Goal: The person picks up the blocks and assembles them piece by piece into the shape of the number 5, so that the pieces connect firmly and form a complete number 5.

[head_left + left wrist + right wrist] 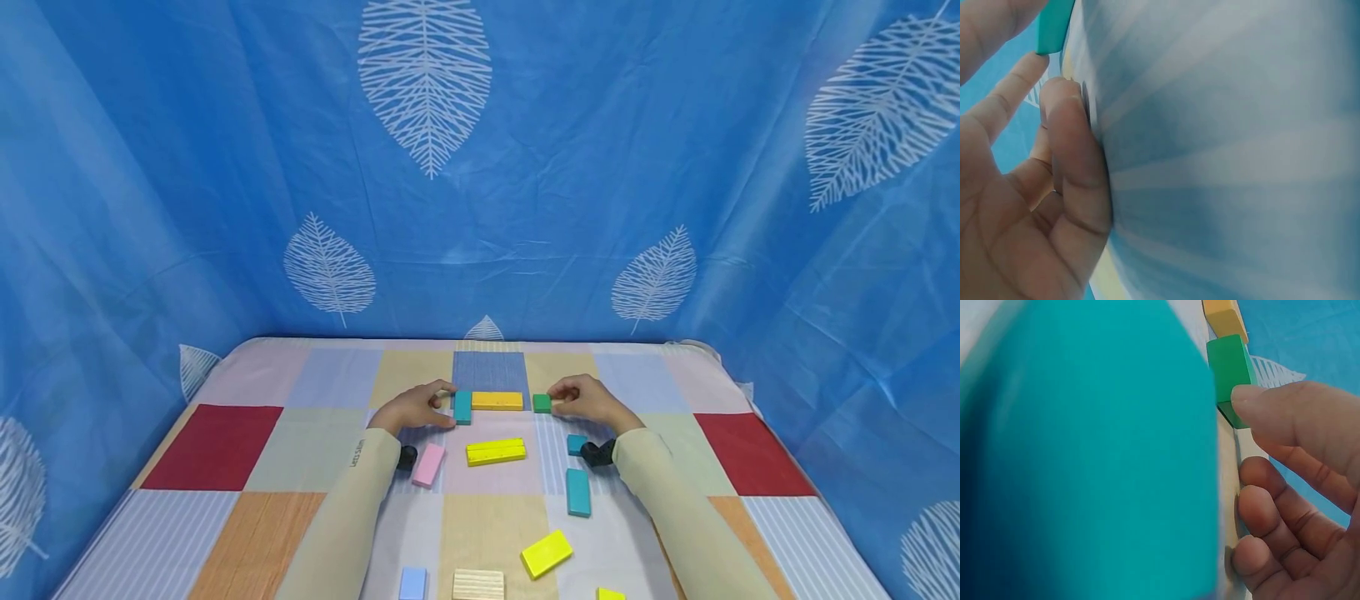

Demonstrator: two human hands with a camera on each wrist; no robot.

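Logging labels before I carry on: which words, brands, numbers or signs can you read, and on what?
"Lets": on the left sleeve, near the cuff; the word after it, starting with S, is too small to read surely.
No letters or numbers can be made out on the blocks.

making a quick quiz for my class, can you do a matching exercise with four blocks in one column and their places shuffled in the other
1. small green square-faced block
2. long orange-yellow rectangular block
3. pink rectangular block
4. light-blue rectangular block

A. at the head view's bottom edge, left of a pale wood-grained block
B. touched by the right hand
C. beside the left wrist's black device
D. between the green block and a teal rectangular block

Pairs: 1-B, 2-D, 3-C, 4-A
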